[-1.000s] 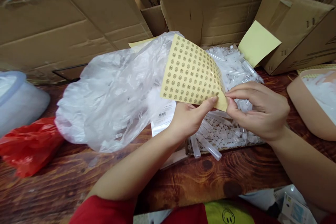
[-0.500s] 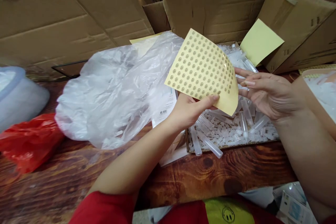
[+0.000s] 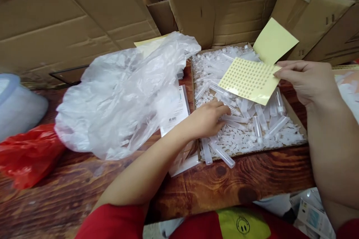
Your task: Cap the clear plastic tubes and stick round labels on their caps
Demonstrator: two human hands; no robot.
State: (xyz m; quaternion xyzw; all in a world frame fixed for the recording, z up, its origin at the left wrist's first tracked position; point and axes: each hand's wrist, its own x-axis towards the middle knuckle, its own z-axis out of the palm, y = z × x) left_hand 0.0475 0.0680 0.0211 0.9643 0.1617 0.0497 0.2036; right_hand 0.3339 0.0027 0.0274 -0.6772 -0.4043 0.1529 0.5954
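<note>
My right hand (image 3: 305,80) pinches the right corner of a yellow sticker sheet (image 3: 246,78) printed with rows of small round marks. The sheet hangs over a shallow cardboard tray (image 3: 293,117) full of clear plastic tubes and small white pieces. My left hand (image 3: 209,117) is down at the left part of the tray, fingers curled at a clear tube (image 3: 235,119); whether it grips the tube is hard to tell. A plain yellow sheet (image 3: 275,41) leans at the tray's back right corner.
A crumpled clear plastic bag (image 3: 117,97) covers the table left of the tray, beside a white printed packet (image 3: 179,110). Farther left are a red bag (image 3: 30,153) and a whitish tub (image 3: 19,108). Cardboard boxes (image 3: 224,7) stand behind.
My left hand has let go of the sticker sheet and dropped into the tray. My right hand now holds the sheet by its corner, and the sheet has moved right and lies flatter.
</note>
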